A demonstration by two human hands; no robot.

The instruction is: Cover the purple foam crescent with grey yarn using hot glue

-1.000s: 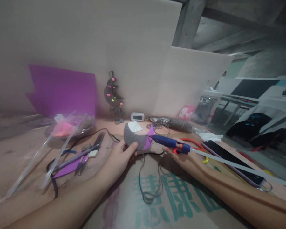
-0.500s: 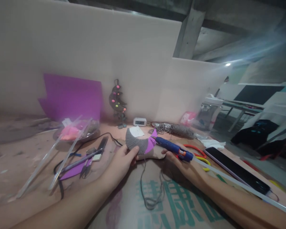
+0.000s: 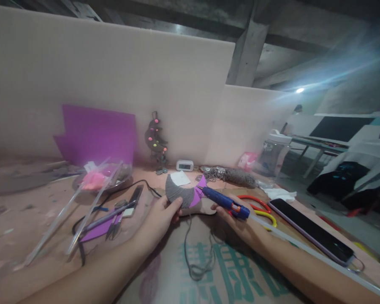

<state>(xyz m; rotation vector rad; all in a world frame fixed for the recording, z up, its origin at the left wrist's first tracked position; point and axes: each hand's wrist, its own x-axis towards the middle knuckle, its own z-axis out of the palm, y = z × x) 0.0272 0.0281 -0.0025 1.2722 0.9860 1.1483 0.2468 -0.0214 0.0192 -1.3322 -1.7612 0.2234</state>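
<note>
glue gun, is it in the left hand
No, the blue glue gun is gripped by the right hand, while the left hand holds the grey crescent at its nozzle.

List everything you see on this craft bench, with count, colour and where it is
crescent piece: 1, grey yarn over purple, bench centre, in left hand
glue gun: 1, blue, nozzle at the crescent's purple tip
glue sticks: 2 loose, clear, left, leaning on the dish
dish: 1, clear, pink stuff inside, back left
purple sheet: 1, against back wall
moon ornament: 1, dark with coloured dots, back wall
clock: 1, white, back
yarn pile: 1, grey, back right
scissors: 1, red and yellow handles, right
phone: 1, dark, right
left hand: grips crescent
right hand: holds glue gun
</note>
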